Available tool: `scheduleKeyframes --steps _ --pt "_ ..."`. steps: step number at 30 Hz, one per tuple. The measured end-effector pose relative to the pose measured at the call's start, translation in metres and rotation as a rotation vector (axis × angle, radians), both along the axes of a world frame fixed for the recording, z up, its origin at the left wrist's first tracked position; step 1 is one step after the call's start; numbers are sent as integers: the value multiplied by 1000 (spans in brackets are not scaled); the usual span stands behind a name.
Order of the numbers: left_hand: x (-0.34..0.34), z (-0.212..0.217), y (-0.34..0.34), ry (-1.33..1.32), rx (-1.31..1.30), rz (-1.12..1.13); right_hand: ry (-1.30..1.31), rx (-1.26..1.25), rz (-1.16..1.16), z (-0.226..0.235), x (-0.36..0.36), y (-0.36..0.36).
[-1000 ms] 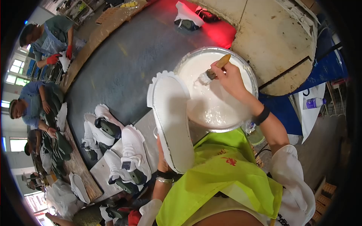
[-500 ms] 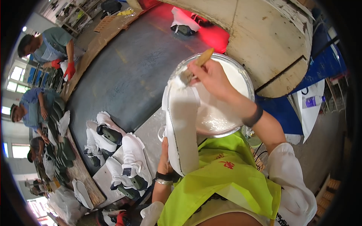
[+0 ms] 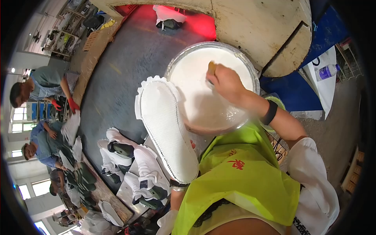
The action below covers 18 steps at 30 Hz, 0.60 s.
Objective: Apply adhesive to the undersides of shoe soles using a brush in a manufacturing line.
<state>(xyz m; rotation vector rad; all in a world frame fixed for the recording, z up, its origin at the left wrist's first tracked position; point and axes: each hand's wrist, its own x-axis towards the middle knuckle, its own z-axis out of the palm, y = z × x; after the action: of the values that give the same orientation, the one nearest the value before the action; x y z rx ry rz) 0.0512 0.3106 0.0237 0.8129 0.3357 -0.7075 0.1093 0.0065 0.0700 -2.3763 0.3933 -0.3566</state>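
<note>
My left hand holds a white shoe upper with its ribbed bottom side turned up. Most of that hand is hidden beneath the shoe; only fingertips and the banded wrist show. Closed around a brush with a wooden handle, my right hand is above a wide round basin of white liquid. The brush's bristles are hidden below my fist, so I cannot tell whether they touch the liquid. The shoe's toe end lies beside the basin's left rim.
Several white shoes on dark green lasts stand left of my left hand. A grey belt runs toward a red-lit opening, where another shoe sits. Co-workers work along the left side. A purple-labelled bottle lies at the right.
My right hand has moved the brush off the shoe's toe end, right and down over the basin. The shoe now tilts left, away from the basin. The whole view has shifted.
</note>
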Motion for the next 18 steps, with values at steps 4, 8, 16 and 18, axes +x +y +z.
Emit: scheduleKeyframes --steps 4,8,16,18 --pt "1 -9 -1 103 -71 59 -162 213 48 0 1 -1" --pt "1 -2 -13 32 16 18 -490 635 -46 43 15 24" --pt "30 7 -38 -91 56 -60 -434 585 106 45 -7 34" --pt "28 -1 -34 -172 126 -58 -434 608 224 53 -5 29"
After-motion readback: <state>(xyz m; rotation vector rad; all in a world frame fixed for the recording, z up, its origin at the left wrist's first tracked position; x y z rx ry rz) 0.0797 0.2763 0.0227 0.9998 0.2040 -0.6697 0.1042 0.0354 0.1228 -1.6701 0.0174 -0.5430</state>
